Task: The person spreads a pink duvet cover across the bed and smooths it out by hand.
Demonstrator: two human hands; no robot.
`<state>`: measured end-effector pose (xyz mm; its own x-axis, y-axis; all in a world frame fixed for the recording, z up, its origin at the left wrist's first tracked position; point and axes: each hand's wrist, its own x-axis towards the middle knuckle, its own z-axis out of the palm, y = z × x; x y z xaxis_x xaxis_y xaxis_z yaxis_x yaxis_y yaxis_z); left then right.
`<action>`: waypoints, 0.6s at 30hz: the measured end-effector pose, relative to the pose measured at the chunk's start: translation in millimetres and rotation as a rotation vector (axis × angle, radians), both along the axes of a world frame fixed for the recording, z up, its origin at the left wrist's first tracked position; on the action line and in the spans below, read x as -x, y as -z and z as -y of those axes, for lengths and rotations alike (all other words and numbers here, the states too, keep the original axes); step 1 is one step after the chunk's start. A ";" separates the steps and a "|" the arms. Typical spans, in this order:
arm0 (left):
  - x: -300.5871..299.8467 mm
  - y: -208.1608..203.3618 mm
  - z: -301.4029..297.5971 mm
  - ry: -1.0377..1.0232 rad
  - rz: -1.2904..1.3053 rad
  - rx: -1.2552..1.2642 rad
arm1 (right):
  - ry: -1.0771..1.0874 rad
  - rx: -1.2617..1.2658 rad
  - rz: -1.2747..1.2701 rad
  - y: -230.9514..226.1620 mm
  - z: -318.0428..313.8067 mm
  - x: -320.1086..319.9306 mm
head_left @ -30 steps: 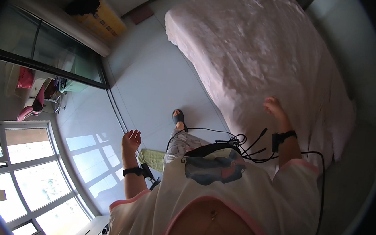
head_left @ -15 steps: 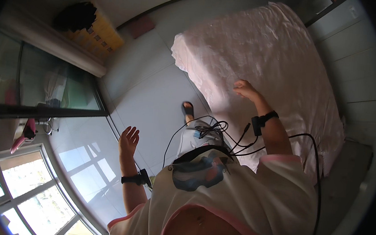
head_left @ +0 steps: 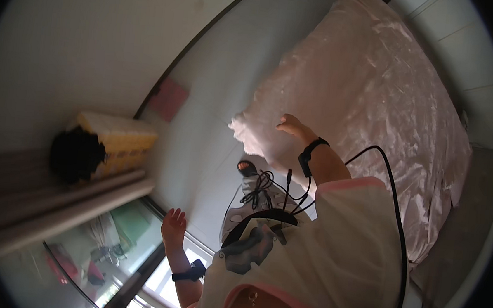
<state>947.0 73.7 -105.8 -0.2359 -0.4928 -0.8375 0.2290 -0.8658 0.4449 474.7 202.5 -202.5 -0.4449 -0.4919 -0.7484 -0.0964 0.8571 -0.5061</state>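
My left hand [head_left: 174, 227] is held out over the floor at the lower left, its fingers up and slightly bent, with nothing in it. My right hand [head_left: 293, 126] hangs above the near edge of a bed under a shiny, wrinkled pale pink cover [head_left: 374, 100]. Its fingers are loosely bent and partly apart, and no object shows in them. Black bands with small boxes circle both wrists. A bundle of black cable [head_left: 258, 189] hangs at my waist, over patterned grey trousers. One foot in a dark open-toed shoe [head_left: 247, 168] shows beyond it.
At the left, a yellow box [head_left: 127, 143] stands by the wall with a black bundle [head_left: 76, 154] against it. A pink mat [head_left: 169, 98] lies on the grey tiled floor [head_left: 206, 109]. A dark-framed glass door [head_left: 135, 285] is at the lower left.
My view has turned and moved forward: the yellow box and pink mat sit lower and nearer, and the window has mostly left the picture. Both hands stay raised without holding anything.
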 end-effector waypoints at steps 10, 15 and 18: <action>225.2 13.3 231.5 0.480 0.023 0.005 | 0.765 0.208 -0.036 -54.6 46.3 135.8; 345.1 20.2 358.0 0.684 -0.070 0.073 | 1.517 0.384 0.146 -44.0 23.9 165.7; 439.1 -4.0 400.3 0.761 -0.097 0.164 | 1.698 0.325 0.106 -31.3 -1.6 163.2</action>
